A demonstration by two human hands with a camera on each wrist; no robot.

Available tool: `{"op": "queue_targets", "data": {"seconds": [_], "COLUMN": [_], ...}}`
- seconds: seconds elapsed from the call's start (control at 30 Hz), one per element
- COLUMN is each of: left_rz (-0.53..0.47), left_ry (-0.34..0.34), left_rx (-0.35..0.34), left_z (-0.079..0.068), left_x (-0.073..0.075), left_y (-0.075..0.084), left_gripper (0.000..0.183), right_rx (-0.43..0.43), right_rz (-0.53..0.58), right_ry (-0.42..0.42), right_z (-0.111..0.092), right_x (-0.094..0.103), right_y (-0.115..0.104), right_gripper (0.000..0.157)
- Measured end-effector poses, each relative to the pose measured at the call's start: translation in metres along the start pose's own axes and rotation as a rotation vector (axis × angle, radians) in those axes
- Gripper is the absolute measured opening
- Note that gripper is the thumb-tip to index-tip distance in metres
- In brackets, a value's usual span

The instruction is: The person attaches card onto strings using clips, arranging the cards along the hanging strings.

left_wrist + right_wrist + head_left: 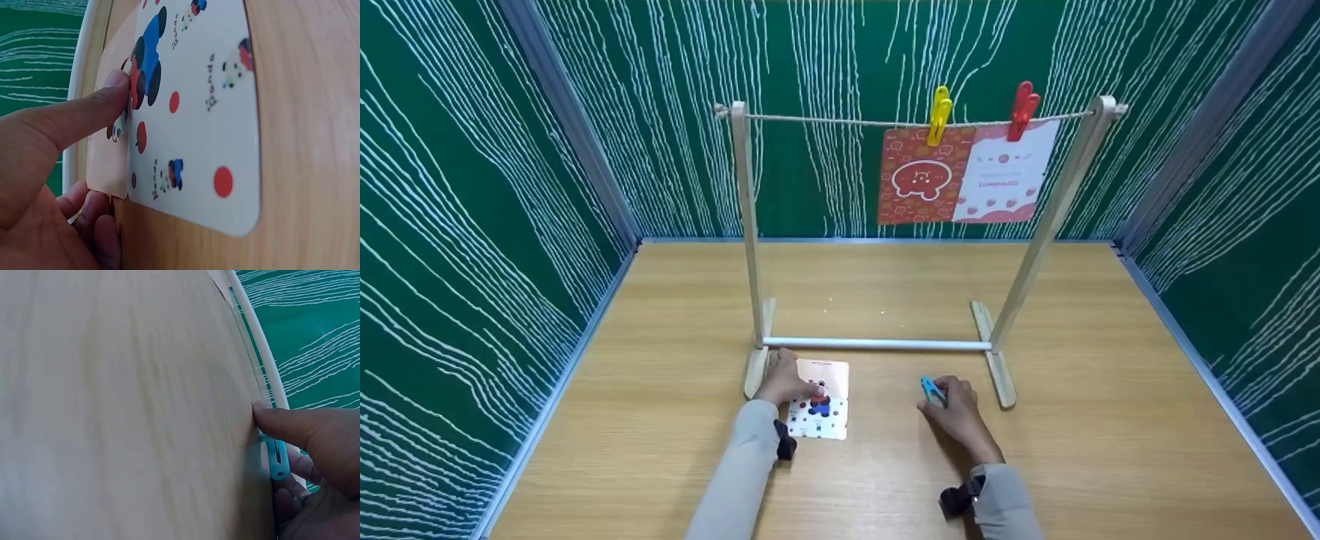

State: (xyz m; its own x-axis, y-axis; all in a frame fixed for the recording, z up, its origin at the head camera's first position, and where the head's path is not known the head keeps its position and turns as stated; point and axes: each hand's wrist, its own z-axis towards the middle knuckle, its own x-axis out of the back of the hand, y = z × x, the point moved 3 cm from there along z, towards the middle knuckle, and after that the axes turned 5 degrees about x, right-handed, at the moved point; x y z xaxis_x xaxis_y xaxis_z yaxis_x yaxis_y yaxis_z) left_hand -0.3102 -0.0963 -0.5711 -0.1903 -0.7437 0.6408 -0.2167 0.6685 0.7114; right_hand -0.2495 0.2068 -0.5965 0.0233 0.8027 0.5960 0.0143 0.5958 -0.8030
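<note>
A panda-print card, pink on its far half and white with red dots on its near half, lies at the left foot of a wooden rack. My left hand grips its left side, the thumb over the printed face and the other fingers curled at the edge. A blue clothespin is pinched in my right hand, low over the table. In the right wrist view, the thumb lies over the clothespin, and part of it is hidden.
The wooden rack carries a rope with a red-and-white card hung by a yellow clothespin and a red clothespin. A white bar joins its feet. Green, white-streaked walls surround the table.
</note>
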Motion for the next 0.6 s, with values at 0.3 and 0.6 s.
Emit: {"op": "queue_targets", "data": {"seconds": [0.3,0.6], "left_rz": [0.009,0.01], "left_ry": [-0.034,-0.05], "left_rx": [0.03,-0.05], "left_z": [0.0018,-0.0003], "left_x": [0.0001,0.005], "left_y": [-0.0026,-0.0042], "left_gripper": [0.076,0.061], "right_rx": [-0.016,-0.002], "right_rz": [0.006,0.015], "right_ry": [0.004,0.025], "right_z": [-0.0008,-0.0036], "right_x": [0.002,0.0065], "right_y": [0.0002,-0.0001], "right_gripper": [0.036,0.031]}}
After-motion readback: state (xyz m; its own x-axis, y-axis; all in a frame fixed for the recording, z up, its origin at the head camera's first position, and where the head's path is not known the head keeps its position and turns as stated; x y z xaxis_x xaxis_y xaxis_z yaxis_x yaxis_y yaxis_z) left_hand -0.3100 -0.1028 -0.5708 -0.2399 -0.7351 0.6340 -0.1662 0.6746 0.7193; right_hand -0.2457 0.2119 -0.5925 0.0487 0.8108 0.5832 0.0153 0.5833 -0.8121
